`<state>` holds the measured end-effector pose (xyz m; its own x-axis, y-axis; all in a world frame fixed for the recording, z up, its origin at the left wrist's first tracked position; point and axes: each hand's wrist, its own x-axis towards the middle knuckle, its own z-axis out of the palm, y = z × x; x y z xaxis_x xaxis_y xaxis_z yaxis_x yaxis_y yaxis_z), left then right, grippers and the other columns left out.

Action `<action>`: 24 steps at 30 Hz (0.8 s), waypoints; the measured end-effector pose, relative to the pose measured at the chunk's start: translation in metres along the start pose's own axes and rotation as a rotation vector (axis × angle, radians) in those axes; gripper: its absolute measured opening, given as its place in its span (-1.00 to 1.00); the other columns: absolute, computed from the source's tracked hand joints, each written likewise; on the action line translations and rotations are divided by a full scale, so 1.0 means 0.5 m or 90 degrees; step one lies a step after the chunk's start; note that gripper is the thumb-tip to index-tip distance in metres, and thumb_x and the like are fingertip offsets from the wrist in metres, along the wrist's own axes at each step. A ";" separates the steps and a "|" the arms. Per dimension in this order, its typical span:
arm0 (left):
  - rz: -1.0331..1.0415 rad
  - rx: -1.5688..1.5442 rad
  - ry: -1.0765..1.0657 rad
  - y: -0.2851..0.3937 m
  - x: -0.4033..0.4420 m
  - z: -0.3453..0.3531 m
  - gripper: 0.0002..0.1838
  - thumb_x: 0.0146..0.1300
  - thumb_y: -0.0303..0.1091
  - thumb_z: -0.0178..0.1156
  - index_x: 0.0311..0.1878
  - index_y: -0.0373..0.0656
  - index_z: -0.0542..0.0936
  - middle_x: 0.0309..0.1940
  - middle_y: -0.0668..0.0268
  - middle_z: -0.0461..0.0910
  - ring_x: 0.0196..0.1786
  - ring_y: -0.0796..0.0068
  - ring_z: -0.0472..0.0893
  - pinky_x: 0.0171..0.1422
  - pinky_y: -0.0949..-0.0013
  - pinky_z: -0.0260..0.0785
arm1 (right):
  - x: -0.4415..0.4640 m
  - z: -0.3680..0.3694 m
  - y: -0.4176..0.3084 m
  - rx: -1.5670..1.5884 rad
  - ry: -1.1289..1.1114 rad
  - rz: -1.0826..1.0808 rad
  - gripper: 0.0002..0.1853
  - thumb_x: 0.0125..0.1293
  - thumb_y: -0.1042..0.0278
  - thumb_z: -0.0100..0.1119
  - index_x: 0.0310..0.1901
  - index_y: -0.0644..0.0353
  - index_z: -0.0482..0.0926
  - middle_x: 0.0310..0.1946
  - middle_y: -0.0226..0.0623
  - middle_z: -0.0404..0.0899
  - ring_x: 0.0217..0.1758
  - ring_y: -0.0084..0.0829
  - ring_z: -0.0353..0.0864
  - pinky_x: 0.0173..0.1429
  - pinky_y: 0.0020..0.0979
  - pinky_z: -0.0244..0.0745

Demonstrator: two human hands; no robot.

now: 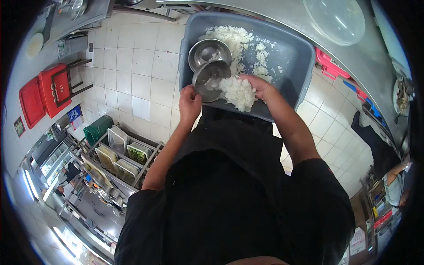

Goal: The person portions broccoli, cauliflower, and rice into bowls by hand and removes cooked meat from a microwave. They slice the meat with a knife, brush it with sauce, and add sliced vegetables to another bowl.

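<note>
In the head view, my left hand point(190, 104) grips the rim of a metal bowl point(208, 79), which is tilted with its inside showing. A second metal bowl point(210, 47) lies just beyond it, partly overlapped. My right hand point(259, 86) is at the edge of a clump of white rice point(238, 94), its fingertips partly hidden by the grains. The clump is beside the tilted bowl's right side. All this is in or over a grey plastic tub point(293, 57), where more loose rice point(229, 35) is spread along the far left and middle.
A clear round lid or container point(338, 20) rests on the steel counter point(287, 9) beyond the tub. At left stand a red box point(55, 88) and a rack with several food containers point(128, 170). Another person point(375, 145) is at the far right.
</note>
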<state>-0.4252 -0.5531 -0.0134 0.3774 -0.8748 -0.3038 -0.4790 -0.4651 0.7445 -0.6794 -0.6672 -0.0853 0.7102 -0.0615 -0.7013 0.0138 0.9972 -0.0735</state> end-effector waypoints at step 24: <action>-0.207 -0.299 -0.042 -0.028 0.009 0.035 -0.78 0.14 -0.57 0.07 -0.51 -0.11 0.25 -0.58 0.40 0.34 -0.53 0.60 0.47 -0.55 0.41 0.51 | -0.012 -0.069 0.022 -1.140 0.307 -0.138 -0.52 0.13 -0.14 0.12 -0.15 0.11 0.67 -0.10 -0.05 0.62 0.00 -0.01 0.58 0.09 -0.10 0.48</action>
<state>-0.4308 -0.5527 -0.0355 0.3884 -0.7110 -0.5861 0.0623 -0.6144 0.7866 -0.7077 -0.6573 -0.1065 0.5583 -0.4891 -0.6702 -0.8240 -0.2326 -0.5167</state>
